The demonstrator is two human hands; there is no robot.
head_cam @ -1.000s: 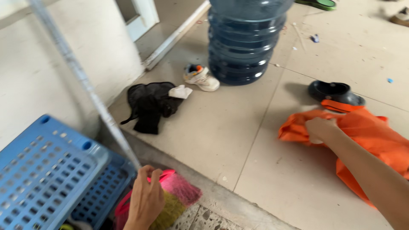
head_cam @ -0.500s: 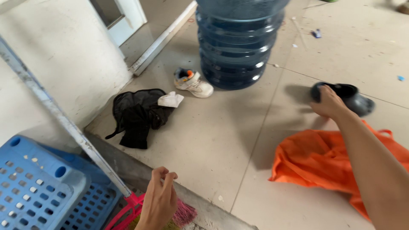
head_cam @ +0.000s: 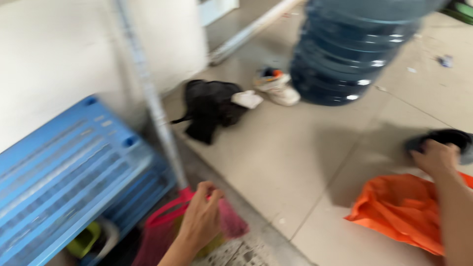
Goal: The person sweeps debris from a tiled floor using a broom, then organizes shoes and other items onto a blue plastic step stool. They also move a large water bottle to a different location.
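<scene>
At right of the frame, the right hand point(head_cam: 436, 156) closes on a dark clog point(head_cam: 451, 140) above the orange bag point(head_cam: 406, 209). At lower centre, the left hand point(head_cam: 202, 221) loosely curls over the pink broom point(head_cam: 229, 224).

Open floor: a broad band of bare tile point(head_cam: 295, 162) through the frame's centre, from the black cloth heap point(head_cam: 212, 106) down to the stone step at the bottom edge; passable.

Obstacles, upper part: large blue water bottle point(head_cam: 354, 49) at upper right; small white shoe point(head_cam: 276, 86) just beside its base; white rag point(head_cam: 248, 99) on the black heap.

Obstacles, left: blue perforated crate point(head_cam: 69, 167) filling the lower left; metal pole point(head_cam: 152, 103) slanting before the wall.

Obstacles, right: dark clog point(head_cam: 451, 140) at the right edge; orange bag point(head_cam: 404, 209) spread below it.

Lower centre: pink broom head point(head_cam: 226, 224), crowding the gap beside the crate.
</scene>
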